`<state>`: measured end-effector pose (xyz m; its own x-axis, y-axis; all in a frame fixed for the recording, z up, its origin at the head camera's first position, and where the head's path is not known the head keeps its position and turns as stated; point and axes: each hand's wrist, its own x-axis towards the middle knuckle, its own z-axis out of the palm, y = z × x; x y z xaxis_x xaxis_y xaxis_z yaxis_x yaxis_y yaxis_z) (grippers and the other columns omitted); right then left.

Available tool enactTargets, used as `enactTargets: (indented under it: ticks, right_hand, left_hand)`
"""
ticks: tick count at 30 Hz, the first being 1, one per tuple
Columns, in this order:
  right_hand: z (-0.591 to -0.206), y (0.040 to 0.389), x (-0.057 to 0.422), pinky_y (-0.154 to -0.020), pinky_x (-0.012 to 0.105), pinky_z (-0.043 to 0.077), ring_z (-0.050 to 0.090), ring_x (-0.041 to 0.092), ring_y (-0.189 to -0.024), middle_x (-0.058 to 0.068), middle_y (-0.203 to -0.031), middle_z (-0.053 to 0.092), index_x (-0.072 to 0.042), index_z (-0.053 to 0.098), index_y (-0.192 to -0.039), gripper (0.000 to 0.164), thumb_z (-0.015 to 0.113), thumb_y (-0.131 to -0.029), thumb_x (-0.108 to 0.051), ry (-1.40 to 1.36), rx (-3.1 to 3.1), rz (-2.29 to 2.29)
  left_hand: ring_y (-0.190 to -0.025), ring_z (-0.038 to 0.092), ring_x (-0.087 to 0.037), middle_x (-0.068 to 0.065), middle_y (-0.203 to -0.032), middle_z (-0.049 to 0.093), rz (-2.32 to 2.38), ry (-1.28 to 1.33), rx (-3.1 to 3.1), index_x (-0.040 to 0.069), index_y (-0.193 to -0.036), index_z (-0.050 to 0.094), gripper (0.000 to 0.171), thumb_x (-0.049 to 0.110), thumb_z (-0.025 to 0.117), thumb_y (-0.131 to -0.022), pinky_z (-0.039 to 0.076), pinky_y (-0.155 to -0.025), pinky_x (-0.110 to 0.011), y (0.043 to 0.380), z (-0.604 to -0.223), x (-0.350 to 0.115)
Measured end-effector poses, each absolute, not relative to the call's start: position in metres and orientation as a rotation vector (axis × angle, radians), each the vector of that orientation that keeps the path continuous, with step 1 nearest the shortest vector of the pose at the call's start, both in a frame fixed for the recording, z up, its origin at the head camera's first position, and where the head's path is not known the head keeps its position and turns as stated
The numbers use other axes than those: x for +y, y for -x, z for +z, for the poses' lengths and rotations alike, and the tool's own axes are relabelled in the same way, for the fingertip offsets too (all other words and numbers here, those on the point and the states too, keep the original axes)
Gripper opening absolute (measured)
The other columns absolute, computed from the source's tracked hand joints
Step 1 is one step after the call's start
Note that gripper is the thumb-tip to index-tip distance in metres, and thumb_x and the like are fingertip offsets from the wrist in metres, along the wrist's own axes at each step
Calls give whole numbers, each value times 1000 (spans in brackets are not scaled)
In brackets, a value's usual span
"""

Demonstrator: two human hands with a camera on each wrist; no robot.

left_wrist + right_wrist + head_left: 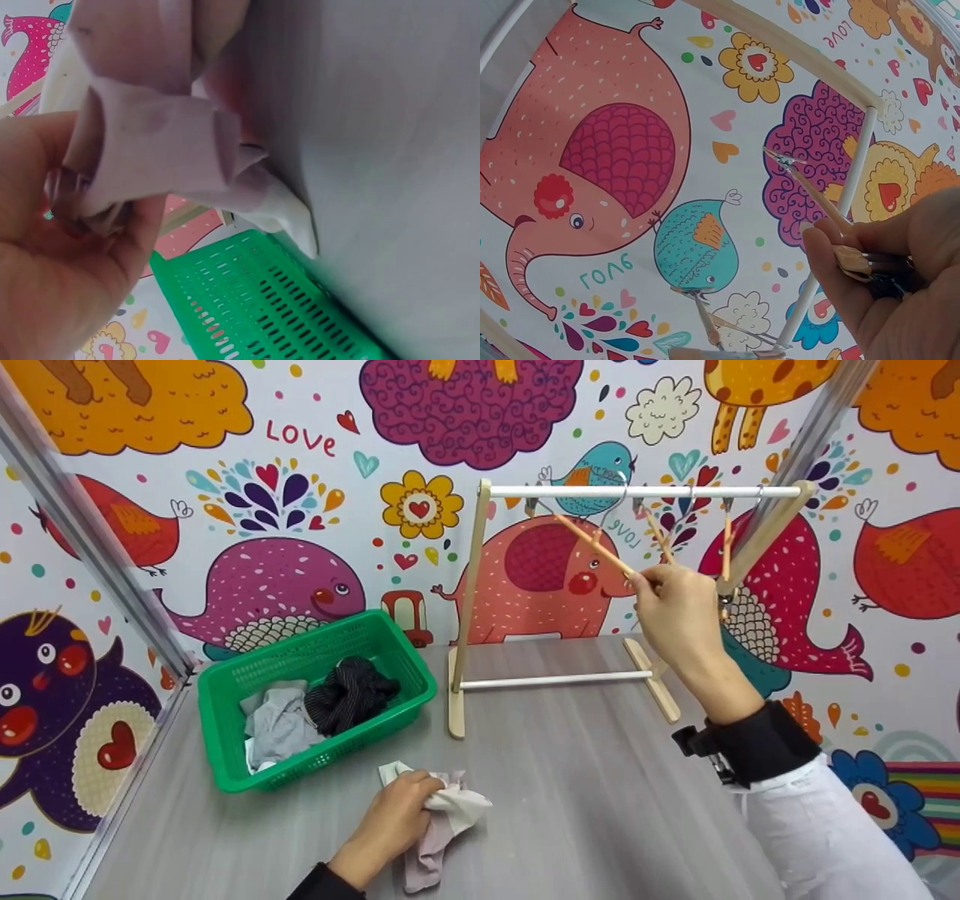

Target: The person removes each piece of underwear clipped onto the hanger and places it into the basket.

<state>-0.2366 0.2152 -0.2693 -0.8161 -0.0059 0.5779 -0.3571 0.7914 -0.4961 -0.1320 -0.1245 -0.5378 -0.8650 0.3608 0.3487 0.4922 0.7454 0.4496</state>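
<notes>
My right hand (679,615) pinches one end of a wooden clip hanger (592,544), whose metal hook is over the white bar (555,491) of a small wooden rack. The hanger's far end carries a metal clip; in the right wrist view, its near end disappears between my thumb and fingers. Lower down, my left hand (397,817) grips a crumpled pale pink and cream cloth (427,859), just above or on the table. The left wrist view shows the folded cloth (161,142) bunched between thumb and fingers. Its exact kind is unclear.
Two more wooden hangers (658,536) hang farther right on the bar. Left of the rack, a green plastic basket (319,761) contains grey cloth (281,724) and dark striped cloth (349,697). The grey table (555,810) meets a cartoon-patterned wall behind.
</notes>
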Motion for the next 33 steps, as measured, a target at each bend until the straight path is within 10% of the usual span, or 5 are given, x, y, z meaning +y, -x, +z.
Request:
enactTargets:
  ticks: [22, 33]
  right_hand:
    - [-294, 260, 205, -49, 13, 37, 62, 20, -63, 18, -79, 73, 6, 80, -98, 20, 66, -104, -9, -291, -2407, 873]
    - [-314, 260, 205, -56, 6, 41, 71, 28, -71, 22, -95, 76, 8, 70, -120, 29, 76, -97, -9, -307, -2279, 992]
  left_hand:
    - [-101, 69, -27, -5, -107, 74, -897, 557, -2678, 5, -107, 78, 42, -16, 74, -71, 59, -82, -46, 133, -539, -126]
    - [-101, 69, -25, -3, -107, 74, -930, 523, -2638, 8, -104, 78, 41, -16, 76, -70, 58, -85, -45, 136, -538, -124]
